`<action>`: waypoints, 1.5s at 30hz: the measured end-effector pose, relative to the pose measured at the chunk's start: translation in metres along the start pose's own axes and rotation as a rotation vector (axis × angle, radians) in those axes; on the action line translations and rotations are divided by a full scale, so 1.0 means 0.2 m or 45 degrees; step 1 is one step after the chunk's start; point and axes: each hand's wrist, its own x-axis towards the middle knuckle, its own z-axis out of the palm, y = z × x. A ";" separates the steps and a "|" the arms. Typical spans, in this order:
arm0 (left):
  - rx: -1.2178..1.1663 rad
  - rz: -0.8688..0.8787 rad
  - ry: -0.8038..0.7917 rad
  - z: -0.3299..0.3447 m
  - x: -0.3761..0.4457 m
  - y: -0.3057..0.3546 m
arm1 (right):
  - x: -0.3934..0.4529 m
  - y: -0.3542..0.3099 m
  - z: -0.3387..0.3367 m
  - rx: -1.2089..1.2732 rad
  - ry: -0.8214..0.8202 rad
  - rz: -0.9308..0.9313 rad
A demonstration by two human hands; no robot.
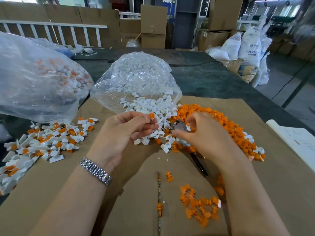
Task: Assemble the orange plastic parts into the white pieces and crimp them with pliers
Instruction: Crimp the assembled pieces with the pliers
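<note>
Head view shows my left hand point(127, 132) fingers pinching a small orange plastic part point(151, 115) upright for seating, while my right hand point(198, 133) curls round metal pliers point(179, 125) just beside, ready to crimp.

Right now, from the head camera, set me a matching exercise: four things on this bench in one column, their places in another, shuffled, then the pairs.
Things
1. pliers
2. orange part
3. assembled pieces
4. wristwatch

Places
A. heaped on the cardboard at the person's left
B. pinched in the left hand fingertips
C. around the left wrist
D. under the right hand, head on the white pile

Pairs: 1-D, 2-B, 3-A, 4-C
</note>
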 end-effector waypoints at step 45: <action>0.262 0.137 0.170 -0.04 0.04 -0.06 | -0.10 -0.18 0.03 0.363 -0.410 -0.207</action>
